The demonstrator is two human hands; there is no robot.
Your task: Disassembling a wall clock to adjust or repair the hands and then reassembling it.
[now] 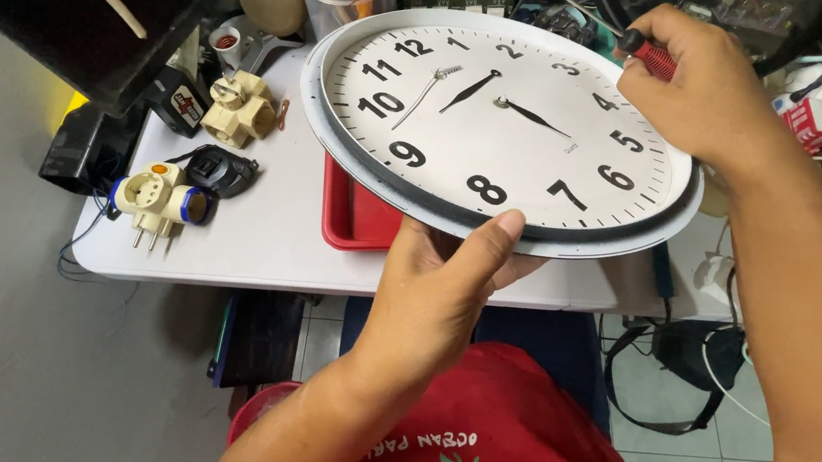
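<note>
Wall clock (501, 129): matt white paper-like dial, scuffed white plastic rim, black metal-looking pointers; screwdriver (649, 55): glossy red plastic handle; tray (357, 218): smooth red plastic; plug adapters (161, 199): cream plastic, slightly glossy; surface (260, 237): smooth matt white; shirt (501, 441): red cloth

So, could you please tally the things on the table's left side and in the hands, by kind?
Wall clock: 1
Screwdriver: 1
Cream plug adapters: 2
Red tray: 1
Total: 5
</note>
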